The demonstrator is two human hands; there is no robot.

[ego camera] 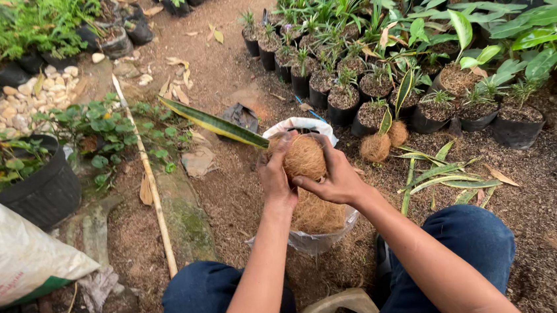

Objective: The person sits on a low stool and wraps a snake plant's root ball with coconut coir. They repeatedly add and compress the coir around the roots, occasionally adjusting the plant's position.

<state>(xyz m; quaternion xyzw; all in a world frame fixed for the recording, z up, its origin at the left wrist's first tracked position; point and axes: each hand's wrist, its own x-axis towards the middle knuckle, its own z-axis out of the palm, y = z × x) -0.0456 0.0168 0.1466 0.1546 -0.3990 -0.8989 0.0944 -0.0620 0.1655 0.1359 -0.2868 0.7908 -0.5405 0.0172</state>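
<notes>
Carefully, I cupped both hands, left hand (275,175) and right hand (334,178), tight around the coconut-fibre ball (304,157) with its long striped leaf (213,123), held over the fibre-filled plastic bag (315,230), pressing evenly so it stayed packed.

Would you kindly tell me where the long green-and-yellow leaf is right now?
In the head view, the long green-and-yellow leaf sticks out up-left from the coconut-fibre ball held in both hands, over the white bag.

Long striped green leaf (213,124): base hidden behind left hand (275,176). White woven sack (8,250) cut by left edge. Clear plastic bag (318,239) mostly covered.
</notes>
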